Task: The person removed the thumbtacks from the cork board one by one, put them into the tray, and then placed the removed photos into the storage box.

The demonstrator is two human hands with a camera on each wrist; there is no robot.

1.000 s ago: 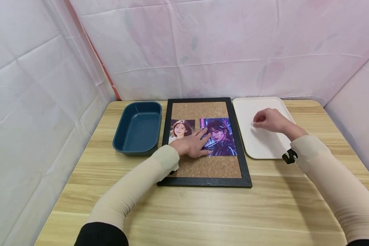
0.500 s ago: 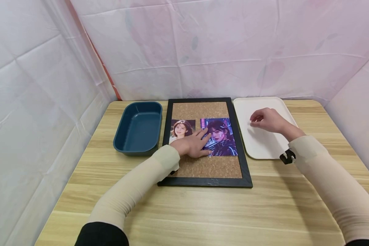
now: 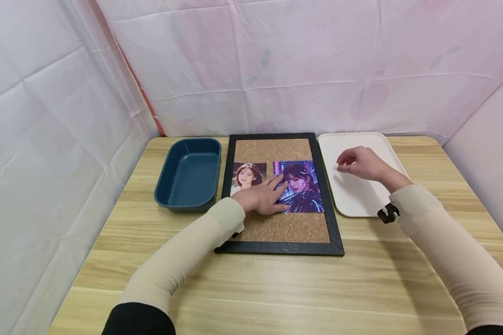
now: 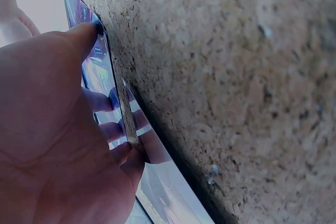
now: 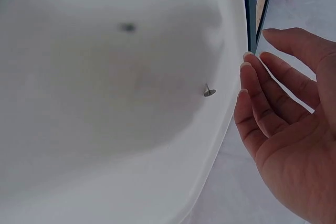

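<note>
At the middle of the bench, the left hand lies flat, fingers straight, pressing the purple photo onto the cork board. At three o'clock from it, the right hand hovers over the white tray, fingers loosely curved and holding nothing, near a small pin. A blue tub sits at nine o'clock.

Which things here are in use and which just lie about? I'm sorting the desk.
In use: black-framed cork board, purple portrait photo under the left hand, small metal pin in the white tray, right hand.
Idle: dark blue plastic tub, smaller portrait photo.
</note>
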